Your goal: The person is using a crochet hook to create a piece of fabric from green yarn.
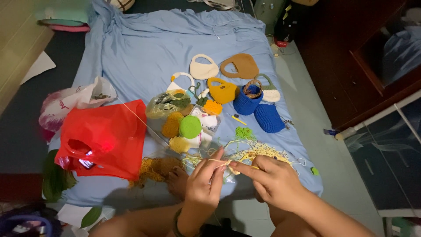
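Crochet in progress, head view. Left hand [205, 179] pinches the small yellow crochet piece [231, 166] at frame 6 o'clock; right hand [272, 179] closed on a hook w/ yellow yarn [256, 151] fed from 12 o'clock. Judgement: keep strand tension even, piece pinched near the working stitch. Red plastic bag [105, 138] at 9 o'clock.

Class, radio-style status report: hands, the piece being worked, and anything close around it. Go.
Left hand and right hand both pinching small pale-yellow crochet piece. Loose yarn tangle just behind. Red plastic bag off left.
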